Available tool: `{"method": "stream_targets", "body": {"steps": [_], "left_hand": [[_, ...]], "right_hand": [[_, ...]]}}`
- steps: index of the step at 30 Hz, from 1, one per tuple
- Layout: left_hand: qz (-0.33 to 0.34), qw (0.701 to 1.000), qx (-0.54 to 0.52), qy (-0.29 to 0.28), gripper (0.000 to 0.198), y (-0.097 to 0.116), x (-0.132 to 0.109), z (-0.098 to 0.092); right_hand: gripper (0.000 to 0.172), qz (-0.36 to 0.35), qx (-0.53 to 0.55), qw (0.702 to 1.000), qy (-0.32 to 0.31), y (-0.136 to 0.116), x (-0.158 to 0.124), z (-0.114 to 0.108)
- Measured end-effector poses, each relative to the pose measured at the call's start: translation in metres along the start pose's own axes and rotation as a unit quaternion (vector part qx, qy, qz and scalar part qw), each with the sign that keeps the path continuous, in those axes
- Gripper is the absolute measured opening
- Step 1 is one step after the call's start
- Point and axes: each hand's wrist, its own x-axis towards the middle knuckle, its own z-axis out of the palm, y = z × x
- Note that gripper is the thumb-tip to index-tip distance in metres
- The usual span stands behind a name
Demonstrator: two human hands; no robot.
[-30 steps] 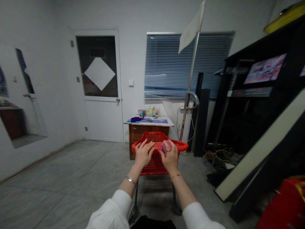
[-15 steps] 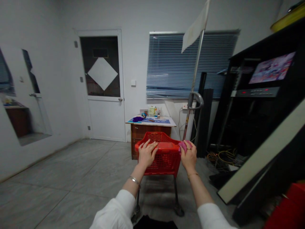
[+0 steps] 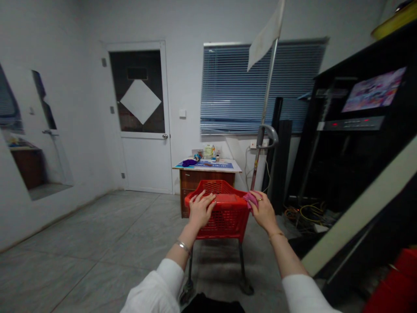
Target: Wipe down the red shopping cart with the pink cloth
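Observation:
A small red plastic shopping cart [image 3: 224, 222] stands in front of me, its handle side facing me. My left hand [image 3: 201, 209] lies over the left end of its handle, fingers curved across the top; a silver bangle circles that wrist. My right hand [image 3: 263, 213] is closed on a pink cloth [image 3: 250, 200] and presses it against the right corner of the cart's rim. Part of the cloth is hidden under the fingers. On the cart's dark metal legs, the wheels [image 3: 246, 288] rest on the floor.
Beyond the cart is a wooden cabinet [image 3: 208, 178] with a purple cloth [image 3: 189, 163] and small bottles [image 3: 213, 156] on top. A pole with a grey handle [image 3: 267, 137] rises behind. At right are leaning panels [image 3: 355, 208], a dark rack [image 3: 352, 152] and loose cables [image 3: 309, 213].
My right hand has shifted slightly, with its forearm and elbow swung out to the right, the pink cloth still at the cart's corner. My left hand stays in place on the handle.

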Motion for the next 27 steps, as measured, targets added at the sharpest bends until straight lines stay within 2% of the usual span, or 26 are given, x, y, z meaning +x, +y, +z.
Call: {"method": "stream_targets", "body": {"steps": [2,5,8,13,17,20,22,25,27], "left_hand": [[0.001,1.000,-0.001,0.004,0.029,0.002,0.000,0.001],[0.002,1.000,-0.006,0.015,0.029,0.001,0.001,-0.001],[-0.009,0.999,-0.014,0.028,0.026,-0.008,0.002,-0.008],[-0.025,0.999,0.018,0.040,0.023,-0.035,-0.004,-0.023],[-0.089,0.989,0.065,0.094,0.030,-0.041,-0.011,-0.026],[-0.156,0.977,0.071,0.127,0.036,-0.019,-0.015,-0.021],[-0.155,0.981,0.052,0.103,0.037,0.008,-0.019,-0.015],[-0.111,0.991,0.005,0.075,0.041,0.048,-0.028,-0.007],[-0.088,0.993,-0.018,0.078,0.048,0.065,-0.034,-0.006]], "right_hand": [[0.037,0.002,0.002,0.999,-0.038,0.009,0.003,-0.008],[0.035,0.008,-0.010,0.998,-0.058,0.003,0.005,-0.013],[0.034,-0.003,-0.019,0.998,-0.063,-0.014,0.002,-0.014],[0.033,-0.032,-0.035,0.997,-0.062,-0.049,-0.006,-0.017],[0.033,-0.038,-0.015,0.997,-0.065,-0.085,-0.011,-0.018],[0.034,-0.049,0.063,0.994,-0.074,-0.110,-0.022,-0.017],[0.036,-0.049,0.137,0.988,-0.054,-0.117,-0.034,-0.014],[0.038,0.010,0.202,0.978,0.046,-0.110,-0.057,-0.006],[0.038,0.063,0.204,0.972,0.095,-0.097,-0.069,0.001]]}}
